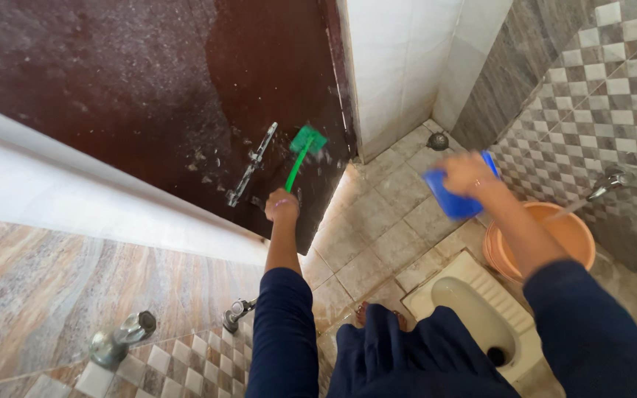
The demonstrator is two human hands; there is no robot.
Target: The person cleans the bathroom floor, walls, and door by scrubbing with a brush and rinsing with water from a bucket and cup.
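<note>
My left hand (282, 205) grips the handle of a green scrub brush (305, 145), whose head is pressed against the dark brown door (149, 81). White suds are spread over the door around the metal latch (253, 163). My right hand (467, 177) holds a blue plastic mug (453, 199) above the tiled floor, near an orange bucket (573, 234). Both arms wear dark blue sleeves.
A white squat toilet pan (473, 309) lies in the floor below my right arm. Metal taps (122, 335) stick out of the left wall and another tap (607, 181) from the checkered right wall. A floor drain (437, 140) sits in the far corner.
</note>
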